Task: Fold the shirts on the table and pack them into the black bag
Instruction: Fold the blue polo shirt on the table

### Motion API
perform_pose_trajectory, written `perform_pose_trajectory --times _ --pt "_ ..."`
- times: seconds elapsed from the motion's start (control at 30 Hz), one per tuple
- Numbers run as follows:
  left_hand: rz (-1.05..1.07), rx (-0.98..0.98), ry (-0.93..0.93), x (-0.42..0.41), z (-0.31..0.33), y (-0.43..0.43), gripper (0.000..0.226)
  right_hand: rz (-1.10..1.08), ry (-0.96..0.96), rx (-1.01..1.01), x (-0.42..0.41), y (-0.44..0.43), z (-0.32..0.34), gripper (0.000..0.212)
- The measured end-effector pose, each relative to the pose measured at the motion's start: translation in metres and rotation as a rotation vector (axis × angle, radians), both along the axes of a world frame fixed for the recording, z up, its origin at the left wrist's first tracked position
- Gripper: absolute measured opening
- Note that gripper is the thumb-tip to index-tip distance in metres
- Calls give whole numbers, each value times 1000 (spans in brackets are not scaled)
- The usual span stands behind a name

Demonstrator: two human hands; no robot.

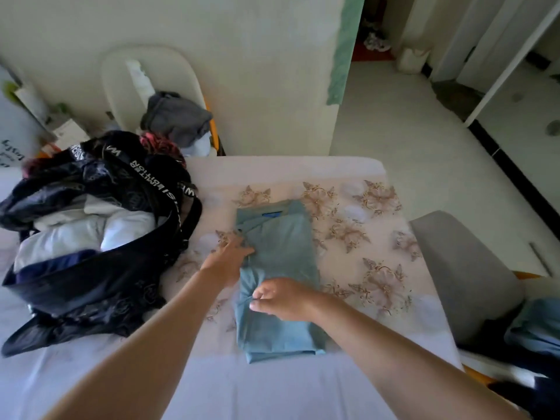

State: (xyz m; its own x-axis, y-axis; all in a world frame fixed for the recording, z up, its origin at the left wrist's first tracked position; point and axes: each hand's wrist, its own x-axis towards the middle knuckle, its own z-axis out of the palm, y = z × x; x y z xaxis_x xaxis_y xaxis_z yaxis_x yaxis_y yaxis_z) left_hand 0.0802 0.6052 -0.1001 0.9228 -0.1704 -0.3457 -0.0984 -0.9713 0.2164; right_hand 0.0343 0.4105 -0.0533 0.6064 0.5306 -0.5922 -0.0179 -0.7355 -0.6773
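Note:
A blue-grey shirt (281, 247) lies folded into a long narrow strip on the table (348, 174), collar at the far end. My left hand (230, 256) lies at the shirt's left edge near the collar, fingertips on the fabric. My right hand (285, 298) pinches a bunch of cloth at the left edge, lower down the shirt. The black bag (100, 277) stands open to the left on the table, with white and dark folded clothes (91, 228) inside and lettered straps draped over it.
A white chair (127, 77) with a grey garment (178, 116) stands behind the bag against the wall. A grey chair back (460, 268) is at the table's right edge, with more blue clothes (539, 325) beyond it. The tablecloth has a floral print.

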Motion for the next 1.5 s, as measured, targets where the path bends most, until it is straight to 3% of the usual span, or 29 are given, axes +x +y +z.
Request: perform_pose_trajectory --times 0.1,0.17,0.2,0.3,0.4,0.5,0.57,0.67,0.73,0.83,0.93,1.0,1.1,1.17,1.27,1.37,1.5 --pt "213 -257 -96 -23 -8 -3 55 -167 -253 -60 2 -7 -23 22" --pt "425 -432 -158 -40 -8 -14 38 -103 -541 -138 7 -17 -42 28" --pt "495 -472 -101 -49 -8 -20 38 -39 -592 -172 9 -22 -49 37" --pt "571 -406 12 -76 -14 -32 49 141 -548 -288 8 -32 -66 65" --pt "603 -295 -80 -95 -16 -35 49 166 -591 -286 6 -36 -74 71" --pt "609 -246 14 -107 -15 -33 43 169 -621 -291 2 -34 -75 71" --pt "700 -363 109 -109 -12 -31 31 168 -660 -289 -4 -33 -73 72" --pt "943 -785 249 -112 -9 -29 20 231 -768 -244 -15 -35 -69 73" --pt "883 -703 215 -119 -10 -27 16 319 -831 -245 -25 -42 -71 70" --pt "689 -410 96 -132 -14 -26 33 437 -875 -314 -35 -55 -80 59" --pt "334 -226 -310 -141 -13 -36 50 480 -938 -359 -40 -65 -85 58" --pt "37 -97 -428 -145 -11 -47 57 510 -964 -376 -46 -73 -85 63" --pt "-164 -5 -112 -153 -24 -51 87 564 -849 -370 -54 -87 -80 85" --pt "-202 73 -13 -158 -32 -50 101 614 -762 -439 -55 -93 -73 93" --pt "-184 128 -15 -162 -31 -56 102 611 -797 -421 -59 -92 -64 92" --pt "-161 162 -39 -158 -24 -66 106 471 -893 -285 -60 -85 -70 74" --pt "-176 133 -92 -154 -14 -70 119 289 -644 -137 -51 -85 -57 59"
